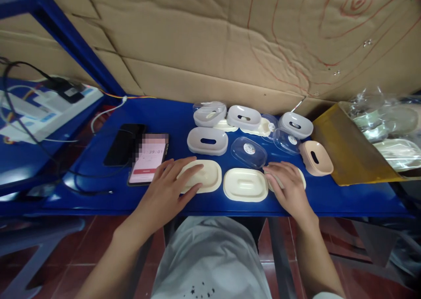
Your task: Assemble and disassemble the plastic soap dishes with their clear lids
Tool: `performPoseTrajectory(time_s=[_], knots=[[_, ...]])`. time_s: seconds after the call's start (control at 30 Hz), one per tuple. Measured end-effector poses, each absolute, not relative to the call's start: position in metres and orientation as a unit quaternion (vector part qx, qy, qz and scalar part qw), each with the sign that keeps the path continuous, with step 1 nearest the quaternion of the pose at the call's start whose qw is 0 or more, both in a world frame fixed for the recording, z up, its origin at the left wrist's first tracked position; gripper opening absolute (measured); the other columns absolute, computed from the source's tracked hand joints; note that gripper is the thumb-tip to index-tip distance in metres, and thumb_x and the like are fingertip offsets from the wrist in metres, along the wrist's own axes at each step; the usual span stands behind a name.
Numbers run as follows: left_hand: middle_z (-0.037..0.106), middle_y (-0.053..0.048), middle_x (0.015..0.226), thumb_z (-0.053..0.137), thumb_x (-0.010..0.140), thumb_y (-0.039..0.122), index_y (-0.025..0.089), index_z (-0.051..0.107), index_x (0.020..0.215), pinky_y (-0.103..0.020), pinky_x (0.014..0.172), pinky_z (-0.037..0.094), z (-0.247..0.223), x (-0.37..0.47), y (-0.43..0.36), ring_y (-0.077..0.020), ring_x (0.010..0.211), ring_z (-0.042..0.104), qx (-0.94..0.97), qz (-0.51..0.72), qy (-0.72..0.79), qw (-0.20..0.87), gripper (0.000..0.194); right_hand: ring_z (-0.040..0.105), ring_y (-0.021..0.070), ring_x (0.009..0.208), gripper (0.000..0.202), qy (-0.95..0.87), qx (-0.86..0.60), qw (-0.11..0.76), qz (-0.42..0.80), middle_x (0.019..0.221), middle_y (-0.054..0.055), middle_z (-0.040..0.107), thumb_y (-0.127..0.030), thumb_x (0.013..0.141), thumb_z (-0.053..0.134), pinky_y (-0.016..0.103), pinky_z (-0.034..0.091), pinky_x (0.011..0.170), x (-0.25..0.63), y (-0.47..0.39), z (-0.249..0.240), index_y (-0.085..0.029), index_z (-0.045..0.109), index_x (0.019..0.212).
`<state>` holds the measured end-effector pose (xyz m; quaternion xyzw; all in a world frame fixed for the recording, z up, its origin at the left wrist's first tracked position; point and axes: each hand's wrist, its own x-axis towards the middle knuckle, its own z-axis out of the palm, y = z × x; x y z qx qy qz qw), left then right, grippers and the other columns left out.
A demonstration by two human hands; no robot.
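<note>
My left hand [179,179] lies with fingers spread over the left cream oval tray [210,178], near the table's front edge. A second cream oval tray [246,185] lies flat between my hands, touched by neither palm. Over the right cream tray [301,178] rests my right hand [287,182], fingers stretched out and hiding most of it. Behind these trays lie a clear oval lid [241,155] with a round sticker and a light grey oval dish [194,147] with a slot in its base. A peach slotted dish [324,165] leans to the right of my right hand.
More grey dishes [253,112] and clear lids [285,143] stand along the cardboard wall [184,40]. Two phones, one lit [149,158], lie at left beside cables and a power strip [88,98]. At right is a box [342,145] of plastic-wrapped pieces.
</note>
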<state>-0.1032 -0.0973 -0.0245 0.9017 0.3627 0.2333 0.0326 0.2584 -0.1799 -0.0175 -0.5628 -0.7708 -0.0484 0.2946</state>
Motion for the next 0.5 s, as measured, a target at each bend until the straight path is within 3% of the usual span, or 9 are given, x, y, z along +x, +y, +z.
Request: performPoseTrajectory(time_s=[0.07,0.13,0.23,0.37,0.5], knots=[[0.064,-0.014,0.149,0.054,0.110,0.036,0.026,0.057,0.147,-0.059,0.116,0.048,-0.019,-0.105,-0.091,-0.0348,0.132,0.065,0.899,0.235,0.369,0.031,0.038,0.078,0.0259,0.104,0.011,-0.769,-0.549,0.325,-0.042,0.098,0.001,0.082,-0.018,0.103,0.065,0.050,0.050,0.106,0.256,-0.188,-0.027,-0.028,0.069,0.103],[0.064,-0.013,0.150,0.055,0.109,0.038,0.028,0.058,0.149,-0.058,0.117,0.048,-0.012,-0.104,-0.078,-0.0350,0.134,0.064,0.897,0.235,0.372,0.041,0.041,0.079,0.0254,0.097,0.015,-0.764,-0.540,0.351,-0.031,0.089,-0.001,0.079,-0.017,0.102,0.067,0.049,0.050,0.103,0.251,-0.196,-0.035,-0.028,0.065,0.093],[0.059,-0.012,0.157,0.059,0.106,0.039,0.028,0.057,0.152,-0.056,0.122,0.046,-0.004,-0.097,-0.046,-0.0351,0.144,0.057,0.903,0.224,0.361,0.070,0.047,0.077,0.0277,0.106,0.016,-0.761,-0.550,0.342,-0.038,0.105,0.004,0.081,-0.014,0.102,0.063,0.050,0.050,0.101,0.245,-0.203,-0.044,-0.028,0.068,0.106],[0.045,-0.016,0.170,0.070,0.099,0.036,0.023,0.060,0.152,-0.061,0.125,0.041,-0.010,-0.085,0.002,-0.0390,0.156,0.045,0.917,0.148,0.360,0.086,0.055,0.073,0.0311,0.120,0.031,-0.753,-0.564,0.334,-0.065,0.123,0.010,0.077,-0.010,0.102,0.058,0.052,0.050,0.101,0.244,-0.202,-0.051,-0.028,0.065,0.126],[0.059,-0.015,0.159,0.068,0.101,0.033,0.020,0.074,0.133,-0.059,0.125,0.042,-0.017,-0.078,0.018,-0.0374,0.153,0.049,0.923,0.123,0.347,0.110,0.036,0.072,0.0314,0.119,0.032,-0.751,-0.566,0.333,-0.069,0.122,0.010,0.076,-0.010,0.100,0.059,0.051,0.050,0.101,0.245,-0.198,-0.054,-0.028,0.066,0.126]])
